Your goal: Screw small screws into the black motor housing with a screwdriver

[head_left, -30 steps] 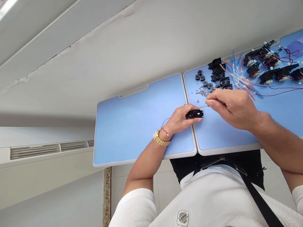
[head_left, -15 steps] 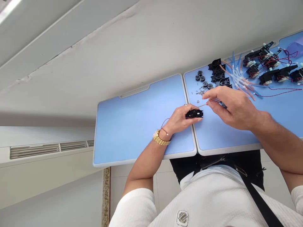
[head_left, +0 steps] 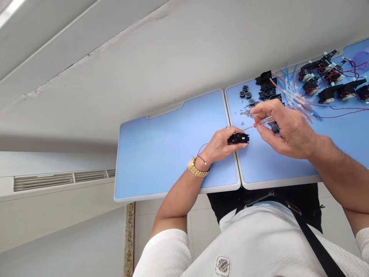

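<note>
Two pale-blue folding table panels [head_left: 173,154] carry black-and-white motor units [head_left: 328,90] trailing red wire, a bundle of translucent blue and orange tubing [head_left: 294,96], and a row of black plastic housings [head_left: 266,86]. A small black plastic housing [head_left: 238,138] is held over the seam between the panels, enclosed by the left hand [head_left: 219,145], which has a gold link watch [head_left: 197,169] on its wrist. A slim clear-handled screwdriver [head_left: 265,121] is pinched narrowly in the right hand [head_left: 288,129], its shaft aimed at the housing; contact cannot be confirmed. The left hand could be jabbed if the shaft slips, and loose steel screws [head_left: 246,112] could be scattered by a knock. The clear handle, earlier hidden, is now exposed beyond the right hand's grip.
</note>
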`<action>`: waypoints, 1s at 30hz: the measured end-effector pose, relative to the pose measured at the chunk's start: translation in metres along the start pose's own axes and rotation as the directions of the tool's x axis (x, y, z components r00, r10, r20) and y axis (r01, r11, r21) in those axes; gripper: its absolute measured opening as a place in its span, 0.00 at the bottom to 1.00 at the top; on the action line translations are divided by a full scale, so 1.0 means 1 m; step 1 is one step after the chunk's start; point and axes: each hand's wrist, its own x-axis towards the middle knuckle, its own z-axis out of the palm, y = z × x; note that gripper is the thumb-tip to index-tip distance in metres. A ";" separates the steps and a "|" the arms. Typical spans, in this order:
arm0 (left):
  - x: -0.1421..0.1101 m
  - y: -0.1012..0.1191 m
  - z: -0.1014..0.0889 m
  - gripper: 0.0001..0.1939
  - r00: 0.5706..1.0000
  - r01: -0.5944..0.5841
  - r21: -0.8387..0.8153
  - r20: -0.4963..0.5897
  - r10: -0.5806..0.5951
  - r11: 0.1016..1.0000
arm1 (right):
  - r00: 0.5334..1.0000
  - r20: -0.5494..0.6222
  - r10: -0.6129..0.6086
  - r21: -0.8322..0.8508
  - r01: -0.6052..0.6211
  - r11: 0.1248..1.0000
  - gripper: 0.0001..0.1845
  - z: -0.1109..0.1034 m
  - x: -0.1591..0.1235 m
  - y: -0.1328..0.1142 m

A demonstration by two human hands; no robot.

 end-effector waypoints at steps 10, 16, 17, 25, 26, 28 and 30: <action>-0.001 -0.001 -0.001 0.25 1.000 -0.019 0.033 0.003 0.019 0.999 | 0.999 -0.032 -0.038 -0.099 0.035 0.994 0.09 0.003 0.002 0.001; -0.001 -0.001 0.000 0.25 0.999 -0.036 0.021 -0.013 0.036 0.999 | 0.999 -0.045 -0.004 -0.104 -0.001 0.995 0.08 0.003 0.002 0.001; -0.001 -0.001 0.000 0.25 0.999 -0.038 0.022 -0.014 0.038 0.999 | 0.999 -0.037 0.027 -0.112 -0.031 0.993 0.09 0.004 0.002 0.001; 0.000 -0.002 0.001 0.24 1.000 -0.013 0.032 -0.019 0.013 0.999 | 0.989 -0.089 0.119 -0.068 -0.125 0.990 0.13 0.002 0.002 -0.003; 0.000 -0.002 0.001 0.24 1.000 -0.015 0.033 -0.019 0.015 0.999 | 0.983 -0.115 0.143 -0.047 -0.149 0.988 0.13 0.002 0.002 -0.004; 0.000 -0.002 0.001 0.24 1.000 -0.017 0.030 -0.016 0.017 0.999 | 0.963 -0.181 0.198 0.019 -0.198 0.980 0.12 0.003 0.002 -0.005; -0.001 -0.003 0.001 0.24 1.000 -0.020 0.032 -0.017 0.021 0.999 | 0.943 -0.211 0.257 0.129 -0.234 0.964 0.11 0.005 0.002 -0.006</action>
